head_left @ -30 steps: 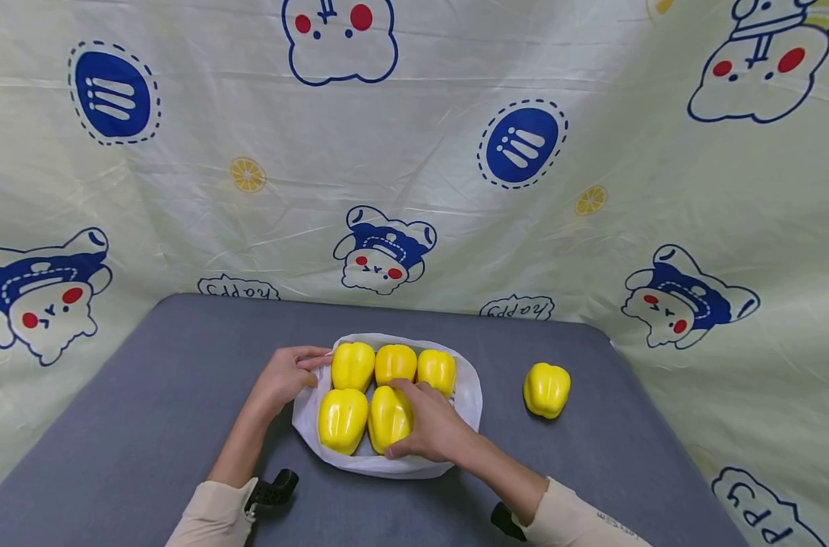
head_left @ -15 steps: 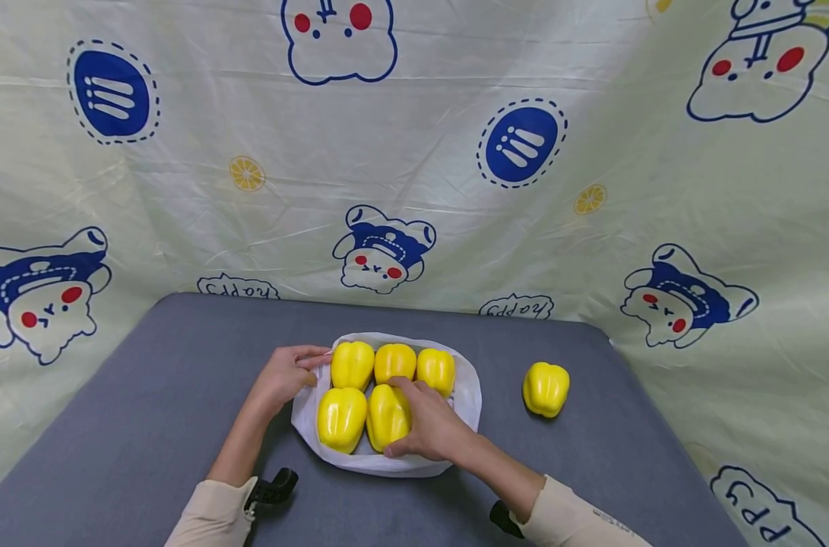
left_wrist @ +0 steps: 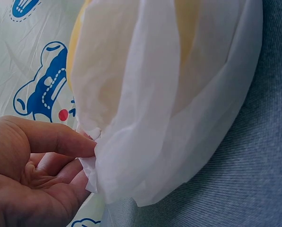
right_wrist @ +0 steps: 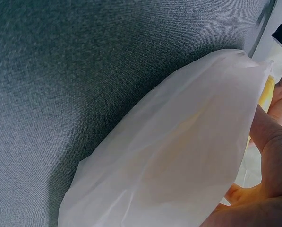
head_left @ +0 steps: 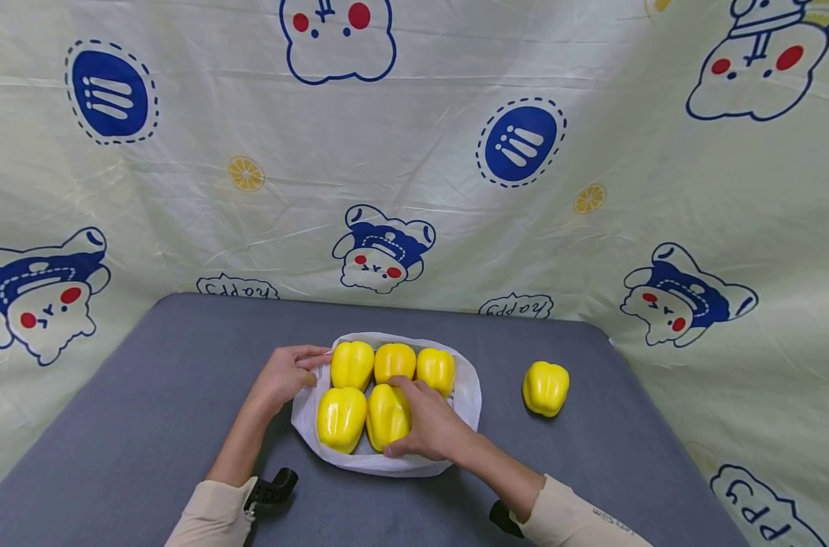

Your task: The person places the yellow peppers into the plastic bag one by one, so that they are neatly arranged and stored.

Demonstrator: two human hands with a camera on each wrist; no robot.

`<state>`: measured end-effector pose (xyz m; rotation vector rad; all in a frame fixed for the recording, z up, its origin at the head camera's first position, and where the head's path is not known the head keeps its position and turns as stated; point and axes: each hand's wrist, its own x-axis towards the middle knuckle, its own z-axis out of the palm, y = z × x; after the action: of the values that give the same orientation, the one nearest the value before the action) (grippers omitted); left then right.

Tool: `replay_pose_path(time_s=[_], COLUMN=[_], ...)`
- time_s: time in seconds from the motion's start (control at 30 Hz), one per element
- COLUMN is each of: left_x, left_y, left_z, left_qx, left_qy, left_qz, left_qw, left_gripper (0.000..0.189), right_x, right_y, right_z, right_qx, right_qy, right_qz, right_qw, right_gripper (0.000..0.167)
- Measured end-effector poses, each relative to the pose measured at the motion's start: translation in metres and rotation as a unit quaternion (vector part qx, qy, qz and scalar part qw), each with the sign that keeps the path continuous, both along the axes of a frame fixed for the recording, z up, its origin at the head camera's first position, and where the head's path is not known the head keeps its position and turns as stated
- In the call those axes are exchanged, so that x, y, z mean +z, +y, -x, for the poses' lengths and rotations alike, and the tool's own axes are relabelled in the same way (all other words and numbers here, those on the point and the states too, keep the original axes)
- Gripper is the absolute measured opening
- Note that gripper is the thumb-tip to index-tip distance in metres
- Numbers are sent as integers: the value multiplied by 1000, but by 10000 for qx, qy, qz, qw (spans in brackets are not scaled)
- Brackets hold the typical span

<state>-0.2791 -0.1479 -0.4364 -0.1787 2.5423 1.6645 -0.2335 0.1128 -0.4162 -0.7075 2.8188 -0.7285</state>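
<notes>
A thin white translucent bag [head_left: 469, 399] stands with its mouth spread on the grey cloth, yellow bell peppers inside in two rows. Three form the far row. In the near row sits a pepper [head_left: 342, 420] at left, and beside it another [head_left: 387, 418] is gripped by my right hand [head_left: 436, 422], fingers over its far side and thumb at its near side. My left hand [head_left: 285, 377] is at the bag's left edge; the left wrist view shows thumb and finger pinching the thin film [left_wrist: 91, 172]. The bag's wall mostly hides the right fingertips in the right wrist view.
A single yellow bell pepper [head_left: 546, 389] lies on the table [head_left: 147, 425] to the right of the bag. Behind the table hangs a pale curtain [head_left: 414, 152] with cartoon prints. A dark camera mount [head_left: 275, 487] sits on the left wrist.
</notes>
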Motion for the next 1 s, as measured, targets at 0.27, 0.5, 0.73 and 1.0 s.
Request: replay_pose_path(time_s=[0.27, 0.5, 0.73, 1.0], left_x=[1, 1, 1, 1], left_y=[-1, -2, -2, -1], left_z=[1, 1, 1, 0], left_qx=[-10, -28, -49, -26], left_qy=[0, 35, 30, -50], left_qz=[61, 86, 20, 77], left_qw=[10000, 10000, 10000, 10000], left_gripper=[54, 53, 53, 54], right_x=[1, 11, 18, 23], right_y=[1, 4, 12, 26], right_z=[2, 3, 4, 7], right_qx=[-42, -137, -291, -571], right_qy=[-9, -88, -75, 13], right_qz=[-52, -30, 19, 65], right_qw=[10000, 9999, 9995, 9983], right_gripper=[99, 101, 98, 94])
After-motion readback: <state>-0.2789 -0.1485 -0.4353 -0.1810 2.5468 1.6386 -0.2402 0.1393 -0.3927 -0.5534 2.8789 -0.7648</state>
